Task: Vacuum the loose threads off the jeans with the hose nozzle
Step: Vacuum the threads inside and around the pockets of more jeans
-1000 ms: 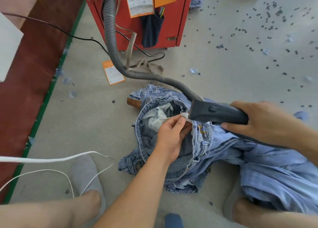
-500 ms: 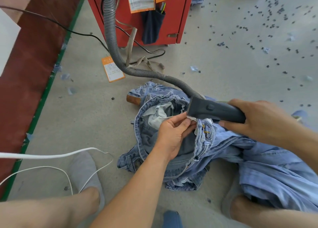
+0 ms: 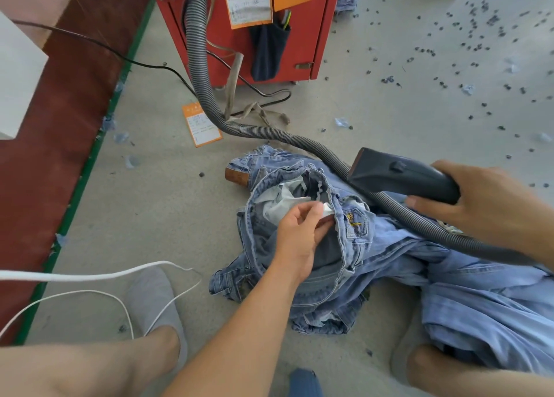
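**Q:** What was around you, and where did the work sit?

**Me:** Grey concrete floor [image 3: 404, 120], scattered with dark thread clumps [image 3: 476, 37] toward its far right corner, ran up to a red cabinet [image 3: 299, 52] at the far edge. The jeans [image 3: 353, 246] lay bunched on the floor between my feet, waistband opened upward. My left hand [image 3: 299, 234] pinched the white pocket lining [image 3: 284, 206] just inside the waistband, fingers curled on it. My right hand [image 3: 485, 204] was wrapped around the handle of the hose nozzle [image 3: 398, 171], which hovered above the denim, its mouth clear of the cloth.

**Q:** What worried you?

**Me:** I judged the loose lining could be sucked into the nozzle mouth and block it if I brought it back in too flat. The ribbed hose [image 3: 419, 219] lay across the jeans and could drag the folds shut. The white cable [image 3: 90, 275] near my left foot looked a snagging risk too.

**Q:** What had changed from half a second before?

**Me:** Then the nozzle mouth was down against the lining at my left fingertips. By this moment it had lifted away up and to the right, and my left hand stayed put.
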The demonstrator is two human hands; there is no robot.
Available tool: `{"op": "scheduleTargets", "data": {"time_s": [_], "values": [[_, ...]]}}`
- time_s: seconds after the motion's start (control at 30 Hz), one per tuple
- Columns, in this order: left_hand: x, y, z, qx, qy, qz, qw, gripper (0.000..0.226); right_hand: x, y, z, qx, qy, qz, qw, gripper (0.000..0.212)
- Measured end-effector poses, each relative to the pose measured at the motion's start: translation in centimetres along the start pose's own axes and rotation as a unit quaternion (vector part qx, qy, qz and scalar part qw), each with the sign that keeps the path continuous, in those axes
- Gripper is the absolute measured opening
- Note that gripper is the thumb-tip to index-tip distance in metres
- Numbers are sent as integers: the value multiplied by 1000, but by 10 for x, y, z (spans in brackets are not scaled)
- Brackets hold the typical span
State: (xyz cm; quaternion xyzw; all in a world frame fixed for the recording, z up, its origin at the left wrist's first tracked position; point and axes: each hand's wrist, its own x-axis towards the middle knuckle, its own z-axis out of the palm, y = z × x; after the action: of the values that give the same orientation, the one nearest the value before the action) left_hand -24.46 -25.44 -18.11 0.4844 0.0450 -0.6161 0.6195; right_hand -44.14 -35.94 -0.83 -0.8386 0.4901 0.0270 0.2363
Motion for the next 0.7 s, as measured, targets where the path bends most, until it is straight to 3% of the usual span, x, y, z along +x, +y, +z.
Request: {"op": "scheduleTargets", "data": {"time_s": [0.13,0.2,0.23,0.3,0.33,0.4,0.43,0.5,0.57,0.6,0.63,0.7], "values": [[6,-11,5,62,125,-58,988,5,-3,1,-3,8,24,-5,1000,38],[11,-17,11,227,154,-6,962,12,-4,0,-3,7,45,-3,999,45],[14,-18,16,335,160,45,928,13,-4,-1,-4,8,53,-2,999,45],[13,-19,30,460,137,139,867,18,-4,-3,-6,2,61,4,998,42],[11,-21,37,474,107,155,860,28,-4,-2,-7,1,64,6,998,42],[12,-27,49,500,34,102,860,53,-5,1,-9,17,71,10,997,47],[11,-31,52,549,-1,56,834,70,-5,4,-10,26,76,9,997,50],[13,-36,52,685,-46,-40,726,97,-5,10,-9,27,82,3,996,53],[16,-35,49,753,-63,-88,650,89,-4,14,-9,20,80,3,997,53],[17,-32,49,759,-71,-89,641,73,-4,15,-9,18,82,4,996,53],[16,-28,48,742,-84,-90,659,60,-4,15,-10,18,84,5,996,53],[9,-17,41,639,-126,-123,749,58,-5,16,-13,19,84,10,996,54]]}}
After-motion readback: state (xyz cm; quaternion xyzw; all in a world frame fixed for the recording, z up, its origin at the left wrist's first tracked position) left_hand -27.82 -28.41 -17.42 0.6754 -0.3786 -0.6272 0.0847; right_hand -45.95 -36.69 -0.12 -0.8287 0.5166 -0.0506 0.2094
